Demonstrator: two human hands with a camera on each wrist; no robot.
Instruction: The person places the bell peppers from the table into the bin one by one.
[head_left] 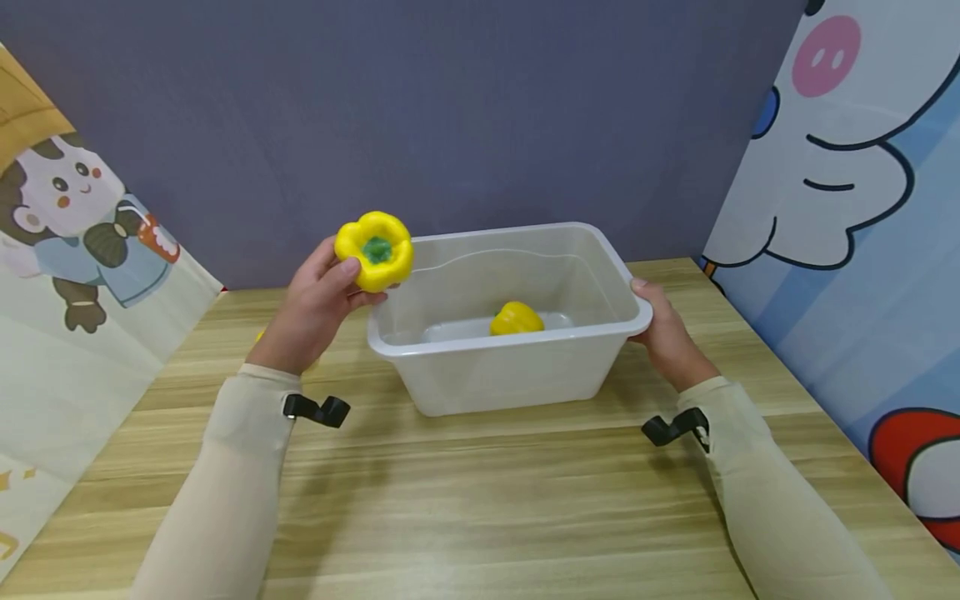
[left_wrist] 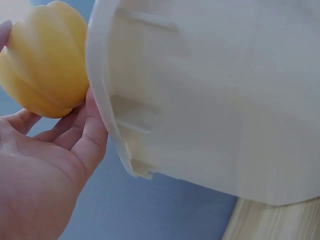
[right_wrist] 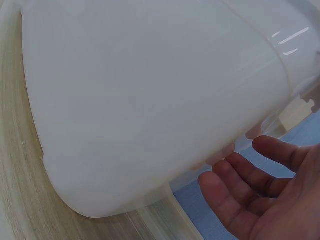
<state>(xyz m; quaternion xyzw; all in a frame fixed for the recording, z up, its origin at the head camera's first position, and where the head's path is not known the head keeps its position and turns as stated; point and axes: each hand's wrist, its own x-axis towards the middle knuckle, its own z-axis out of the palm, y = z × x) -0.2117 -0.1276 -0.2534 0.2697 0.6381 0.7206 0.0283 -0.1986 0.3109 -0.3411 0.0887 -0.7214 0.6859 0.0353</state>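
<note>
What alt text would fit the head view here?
The left hand holds a yellow pepper beside the rim of a clear tub on a wooden table. The right hand rests on the tub's right end, and a second pepper lies inside.

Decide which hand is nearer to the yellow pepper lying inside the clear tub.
Right, narrowly. The right hand rests on the tub's right rim; the left hand holds another pepper outside the left rim, farther from the pepper inside.

Both sleeved forearms reach forward from the lower frame. The left hand, left of centre, is raised with fingers curled in a grip; the right hand, right of centre, lies lower with relaxed fingers.
</note>
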